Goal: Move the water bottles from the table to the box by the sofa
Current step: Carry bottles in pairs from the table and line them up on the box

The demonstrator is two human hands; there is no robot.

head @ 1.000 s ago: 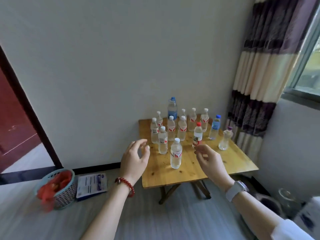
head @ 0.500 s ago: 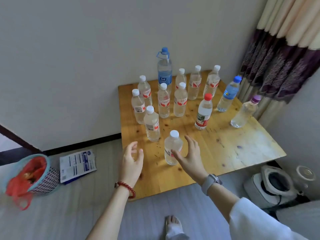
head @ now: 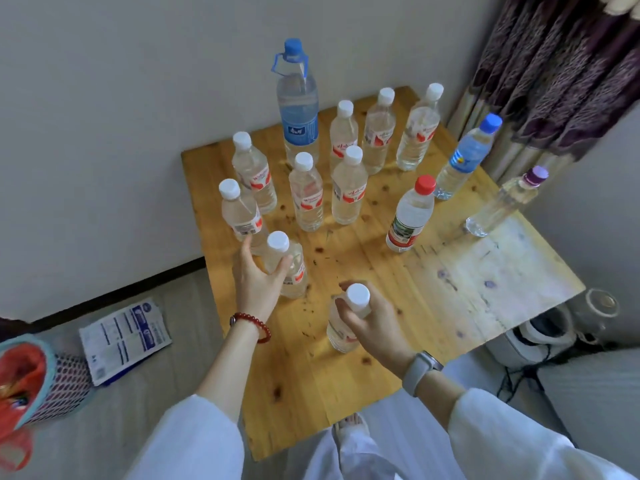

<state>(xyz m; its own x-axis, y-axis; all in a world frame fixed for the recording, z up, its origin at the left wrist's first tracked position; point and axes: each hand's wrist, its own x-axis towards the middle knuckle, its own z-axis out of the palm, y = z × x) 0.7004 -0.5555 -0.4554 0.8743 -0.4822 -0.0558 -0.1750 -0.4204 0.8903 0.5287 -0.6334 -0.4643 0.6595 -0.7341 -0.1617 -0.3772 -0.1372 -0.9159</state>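
Water bottles stand upright in a loose cluster on the wooden folding table (head: 450,306), thirteen in all, most with white caps and red-and-white labels. At the table's 12 o'clock is the tall blue-capped bottle (head: 297,109); toward 3 o'clock stand a red-capped bottle (head: 410,216), a smaller blue-capped bottle (head: 465,157) and a purple-capped bottle (head: 502,204). The two nearest the person, at about 7 and 6 o'clock, are already in hand.

The left hand (head: 258,278) curls thumb and fingers round the shoulder of one white-capped bottle (head: 289,265), just under its cap. The right hand (head: 372,325) wraps round the upper body of the front bottle (head: 343,323), fingers closed just beneath the cap. Both bottles seem to sit on the wood; I cannot tell whether either is lifted.

These look full, so each should be moderately heavy for its size. Thin clear plastic gives under a squeeze and is smooth, so the stiffer shoulder below the cap, or the labelled waist, is the safer hold. Neighbours stand close at 11 o'clock and could tip if brushed. The box and sofa are out of view.
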